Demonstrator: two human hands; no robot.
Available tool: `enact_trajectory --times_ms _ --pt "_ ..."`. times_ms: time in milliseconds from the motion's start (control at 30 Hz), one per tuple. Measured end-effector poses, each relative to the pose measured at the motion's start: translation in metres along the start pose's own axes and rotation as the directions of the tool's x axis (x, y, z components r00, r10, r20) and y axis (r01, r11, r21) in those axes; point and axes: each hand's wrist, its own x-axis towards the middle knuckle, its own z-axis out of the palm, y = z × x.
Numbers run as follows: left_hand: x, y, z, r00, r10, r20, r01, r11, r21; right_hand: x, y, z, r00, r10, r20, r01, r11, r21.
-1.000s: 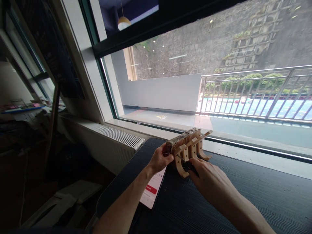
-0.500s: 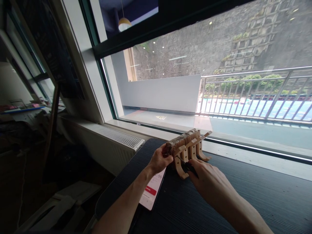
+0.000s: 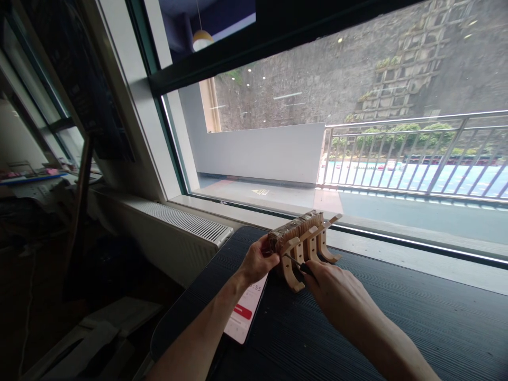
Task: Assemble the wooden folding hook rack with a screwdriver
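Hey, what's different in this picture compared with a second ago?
The phone now shows 55 where it showed 54, and the whole view has drifted slightly, as if the head moved. The right hand may have turned a little on the dark-handled tool. Nothing was taken up or let go: the left hand still holds the brown block behind the wooden hooks.

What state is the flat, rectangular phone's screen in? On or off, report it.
On: the flat, rectangular phone shows a lit, pale screen with dark digits and a red bar.
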Motion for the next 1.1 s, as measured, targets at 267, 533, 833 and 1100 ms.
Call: enact_trajectory --times_ms 267,533,833,1100 --pt "0.000 0.001 0.000 1.000 -0.006 0.019 0.006 1.000 -0.010 -0.004 -0.001 -0.005 1.000 0.021 -0.019 -0.022 0.997 -0.070" --pt "-0.001 0.004 0.001 1.000 -0.009 0.024 0.009 1.000 -0.007 -0.006 -0.008 -0.008 1.000 0.012 -0.019 -0.013 0.999 -0.048" --pt "0.000 0.001 0.001 1.000 -0.007 0.006 0.008 1.000 -0.019 -0.003 0.000 -0.007 1.000 -0.003 0.028 0.003 1.000 -0.018" --pt "-0.001 0.006 0.002 1.000 -0.022 -0.002 0.022 1.000 0.011 -0.003 0.004 -0.008 0.998 0.045 0.038 -0.044 0.998 -0.037"
